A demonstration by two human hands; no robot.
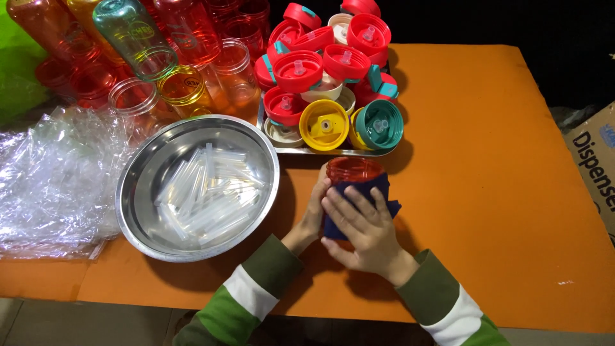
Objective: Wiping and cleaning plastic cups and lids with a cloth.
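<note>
**A:** What's going on just below the middle of the frame?

**B:** Both hands are wrapped around a red translucent bottle (351, 172) standing on the orange table (512, 192). A dark blue cloth (359, 195) is folded round the bottle's body. The right hand (362, 227) lies over the cloth with fingers spread and pressed against it, clamped on bottle and cloth together. The left hand (315, 211) grips the bottle's left side, fingers curled onto it.

**A:** Is the bottle open?

**B:** Its mouth faces up with no lid on it; only the rim and neck show above the cloth.

**A:** And to the left of the hands?

**B:** A round steel bowl (138, 192), left of centre, holding a heap of clear plastic straws (208, 192). Its rim sits just beside the left hand. Further left, at the frame's edge, lies a pile of crumpled clear plastic bags (51, 179).

**A:** What's above?

**B:** Directly above the bottle, a metal tray (307, 151) piled with bottle lids (320, 70), mostly red, plus a yellow lid (324, 125) and a teal lid (379, 124) at its near edge. The bottle stands just in front of that edge. In the upper left is a stack of empty bottles (186, 57) lying on their sides, red and orange with one greenish.

**A:** Anything on the right?

**B:** A cardboard box (596, 160) at the right edge, off the table. The sleeves (256, 288) are green with a white band.
</note>
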